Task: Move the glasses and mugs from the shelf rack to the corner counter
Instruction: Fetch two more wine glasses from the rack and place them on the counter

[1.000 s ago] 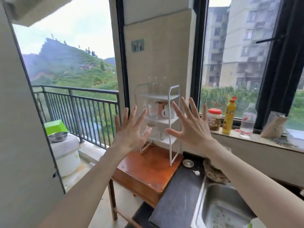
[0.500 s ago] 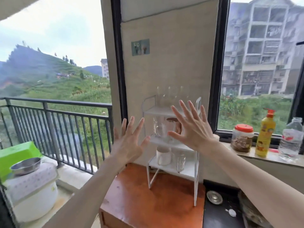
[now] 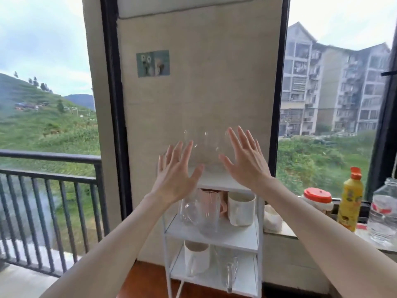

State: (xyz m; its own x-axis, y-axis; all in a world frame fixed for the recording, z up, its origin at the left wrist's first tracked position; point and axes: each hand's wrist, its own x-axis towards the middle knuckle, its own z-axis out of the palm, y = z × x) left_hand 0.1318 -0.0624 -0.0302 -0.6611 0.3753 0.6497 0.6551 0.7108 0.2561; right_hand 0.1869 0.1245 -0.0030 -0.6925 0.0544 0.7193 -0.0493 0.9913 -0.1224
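Both hands were raised, backs toward the camera, in front of the top tier of a white shelf rack [image 3: 211,235]. The left hand [image 3: 175,176] was held with its fingers [image 3: 178,150] straight and slightly spread, nothing being gripped. The right hand [image 3: 247,162] was likewise held flat, its fingers [image 3: 243,139] straight and fanned, with nothing between them. Clear glasses [image 3: 203,149] were seen faintly on the top tier, between and behind the two hands; whether they were touched could not be told. On the middle tier a clear glass mug [image 3: 190,208] and a ribbed tumbler [image 3: 209,214] were placed at the left, a pink mug [image 3: 223,202] behind them, and a white mug [image 3: 241,208] at the right. On the bottom tier a second white mug [image 3: 196,258] was set beside a clear glass [image 3: 228,269]. The rack was stood on a brown wooden desk [image 3: 144,282] against the wall. On the window sill to the right a red-lidded jar [image 3: 318,198], a yellow bottle [image 3: 350,201] and a clear plastic bottle [image 3: 384,211] were lined up.
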